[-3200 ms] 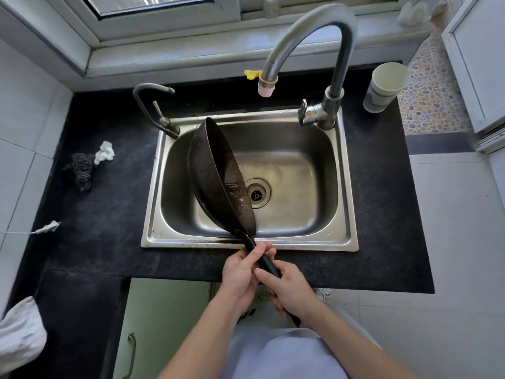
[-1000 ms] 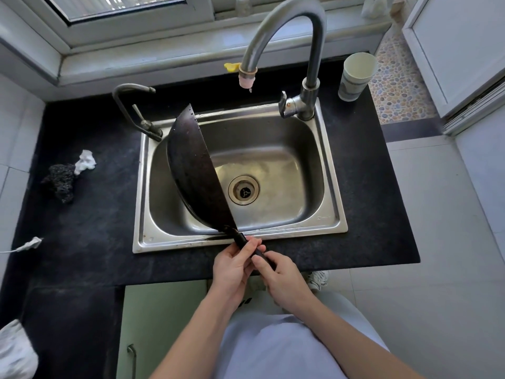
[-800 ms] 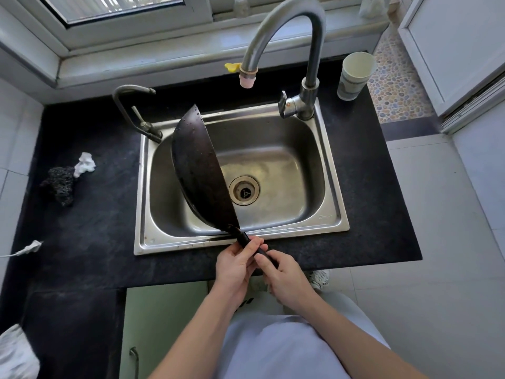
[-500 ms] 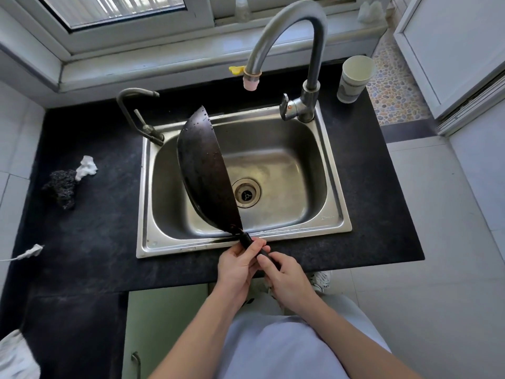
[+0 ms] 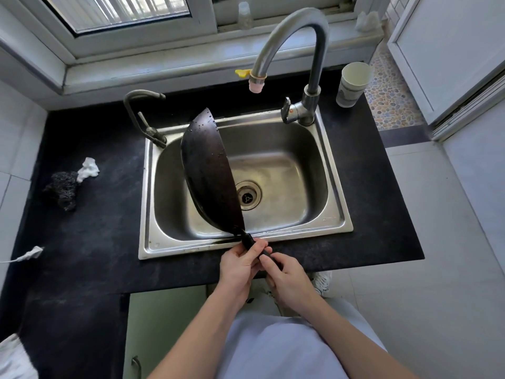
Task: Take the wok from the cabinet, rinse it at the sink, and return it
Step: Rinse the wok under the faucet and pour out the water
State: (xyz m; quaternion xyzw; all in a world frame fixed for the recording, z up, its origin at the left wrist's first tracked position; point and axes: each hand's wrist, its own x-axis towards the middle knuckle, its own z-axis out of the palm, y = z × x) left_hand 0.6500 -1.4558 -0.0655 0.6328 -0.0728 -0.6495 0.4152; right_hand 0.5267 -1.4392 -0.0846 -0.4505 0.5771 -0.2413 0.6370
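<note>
Since three seconds back I have rolled the wok (image 5: 210, 173) further onto its edge — its hollow then faced right toward the drain, and now I see mostly the dark, droplet-beaded outside; it stands almost vertical over the left half of the sink (image 5: 336, 222), its rim pointing up and away from me, its lower curve down in the basin — whether it touches the steel I cannot tell. Both my hands are closed around the handle (image 5: 250, 240): my left hand (image 5: 240, 265) wraps it nearer the bowl, thumb and fingers (image 5: 259, 246) folded over the black grip; my right hand (image 5: 287, 277) clamps the tail end just behind, the two touching. The long axis runs from my hands at the near edge of the sink away and slightly left, so the whole weight lies ahead of my grip, out over the basin; the tap (image 5: 257, 84) hangs above and to the right of the far rim, and I see no water running. I judge the rinse done and the draining in hand; next I must lift back along that same axis, and the cabinet door (image 5: 164, 332) lies below the worktop (image 5: 90, 242) on my left, so my left hand leads; a wet handle and a heavy far end could twist in my grip.
</note>
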